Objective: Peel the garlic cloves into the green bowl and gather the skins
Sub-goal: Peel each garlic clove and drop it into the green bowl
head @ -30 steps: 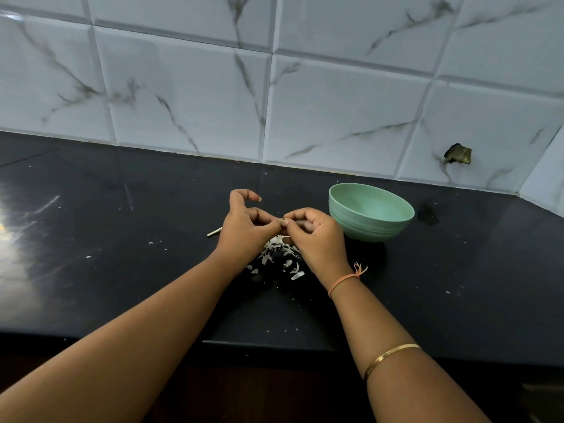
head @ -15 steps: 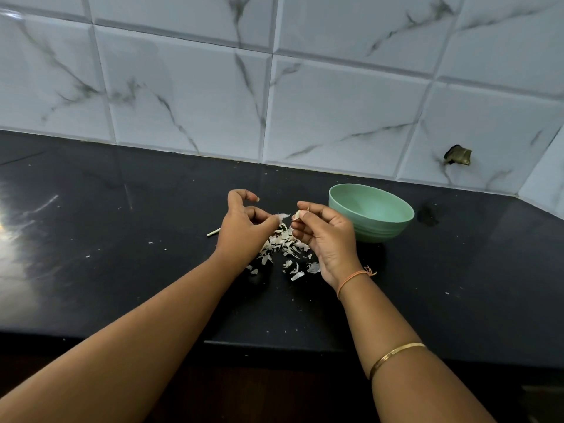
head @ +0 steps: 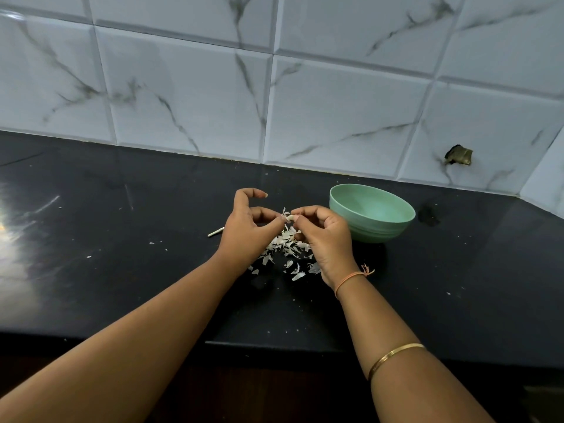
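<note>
Black desk (head: pixel 122 270) below marbled tile wall (head: pixel 183 87); left grip (head: pixel 247 230) and right grip (head: pixel 323 236) both pinched on garlic clove (head: pixel 290 217), held above skin pile (head: pixel 287 242); green bowl (head: pixel 375 232) just beside right grip (bowl floor hidden); step: peeling; next, likely: strip skin, drop clove into bowl.

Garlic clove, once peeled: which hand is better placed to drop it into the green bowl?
Probably the right. Both pinch the garlic clove, but the right hand lies next to the green bowl, while the left hand sits farther away and would have to cross over.
</note>
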A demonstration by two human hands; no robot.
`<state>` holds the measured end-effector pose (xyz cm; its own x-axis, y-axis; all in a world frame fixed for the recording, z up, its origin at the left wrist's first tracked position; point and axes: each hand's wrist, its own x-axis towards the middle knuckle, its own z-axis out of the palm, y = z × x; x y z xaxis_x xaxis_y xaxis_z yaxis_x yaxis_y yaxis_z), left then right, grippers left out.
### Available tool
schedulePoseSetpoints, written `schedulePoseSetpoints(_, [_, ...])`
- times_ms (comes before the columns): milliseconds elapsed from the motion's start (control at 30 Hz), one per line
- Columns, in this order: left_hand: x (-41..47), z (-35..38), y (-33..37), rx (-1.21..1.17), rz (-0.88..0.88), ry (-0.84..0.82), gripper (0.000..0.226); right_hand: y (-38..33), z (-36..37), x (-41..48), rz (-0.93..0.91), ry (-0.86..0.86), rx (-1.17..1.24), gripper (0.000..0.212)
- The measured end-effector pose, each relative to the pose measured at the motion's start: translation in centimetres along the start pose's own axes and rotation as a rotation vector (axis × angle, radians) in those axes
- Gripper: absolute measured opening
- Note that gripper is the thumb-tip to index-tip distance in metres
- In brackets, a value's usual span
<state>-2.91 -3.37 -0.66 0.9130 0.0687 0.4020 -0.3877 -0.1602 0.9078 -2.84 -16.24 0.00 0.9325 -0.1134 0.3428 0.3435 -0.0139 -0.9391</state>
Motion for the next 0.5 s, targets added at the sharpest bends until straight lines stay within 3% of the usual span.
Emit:
schedulePoseSetpoints(200, [0.19, -0.06, -0.23, -0.002, -0.002, 0.009, 0.047, 0.15, 0.13, -0.07, -0.054, -0.023, -0.085, 0.018])
schedulePoseSetpoints(367, [0.30, -0.15, -0.36, 0.015, 0.008, 0.018, 0.049, 0.39, 0.19, -0.13, -0.081, -0.057, -0.123, 0.007])
schedulePoseSetpoints(500, [0.29, -0.15, -0.41, 0.021, 0.005, 0.011, 0.049, 0.52, 0.17, 0.01, -0.063, -0.064, -0.107, 0.014])
